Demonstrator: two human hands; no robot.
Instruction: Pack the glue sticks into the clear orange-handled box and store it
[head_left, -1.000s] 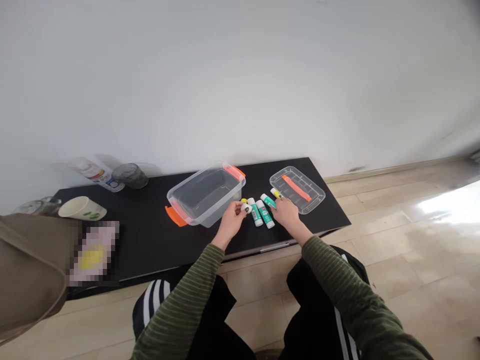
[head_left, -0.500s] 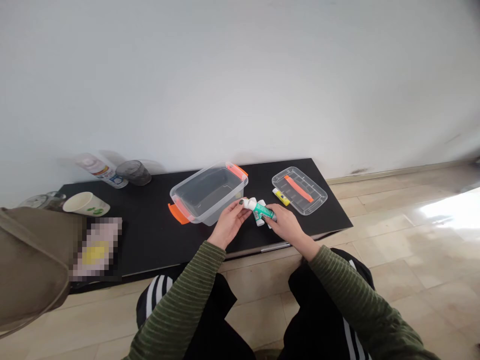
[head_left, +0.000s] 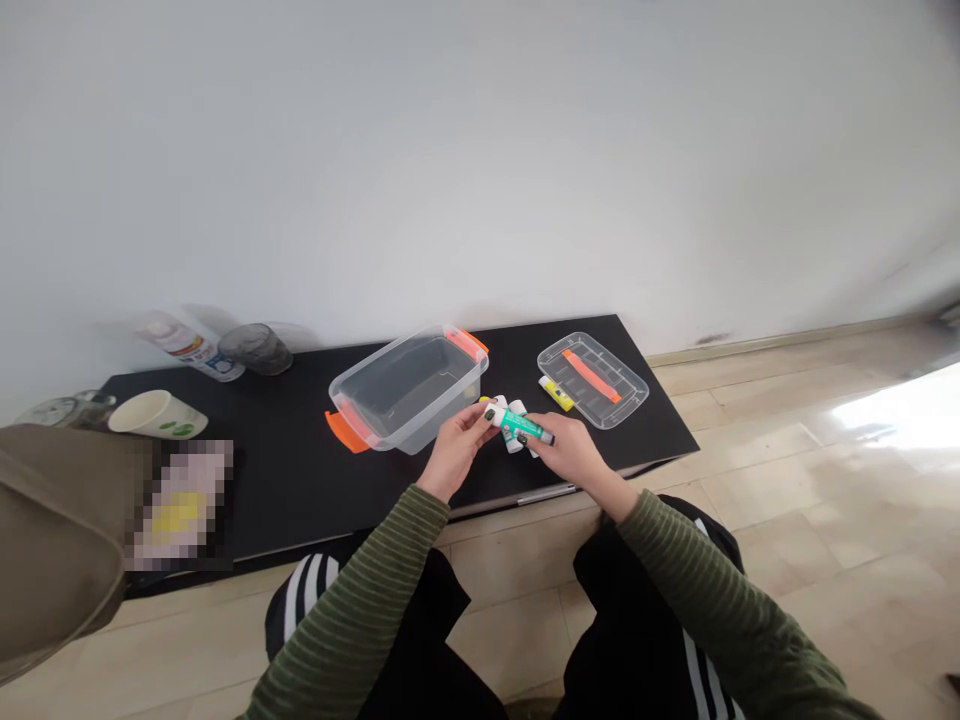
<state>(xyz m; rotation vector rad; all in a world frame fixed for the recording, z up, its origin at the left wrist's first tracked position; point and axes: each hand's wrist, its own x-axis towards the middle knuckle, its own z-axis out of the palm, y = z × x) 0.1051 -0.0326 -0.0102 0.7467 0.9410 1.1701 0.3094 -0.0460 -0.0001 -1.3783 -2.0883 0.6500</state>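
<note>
Left hand (head_left: 453,450) and right hand (head_left: 571,450) are holding a green glue stick (head_left: 519,424) by opposite ends, both grips clamping it, just right of the clear box (head_left: 427,428); from here looks like they're handling its ends, next move probably calling for steady alignment.

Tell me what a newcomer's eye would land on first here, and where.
Probably the open clear plastic box with orange latches, standing out on the black tabletop. Next, just right of it, the green-and-white glue stick, with the left hand at its white cap and the right hand gripping its other end. Farther right lies a clear lid with an orange handle.
</note>
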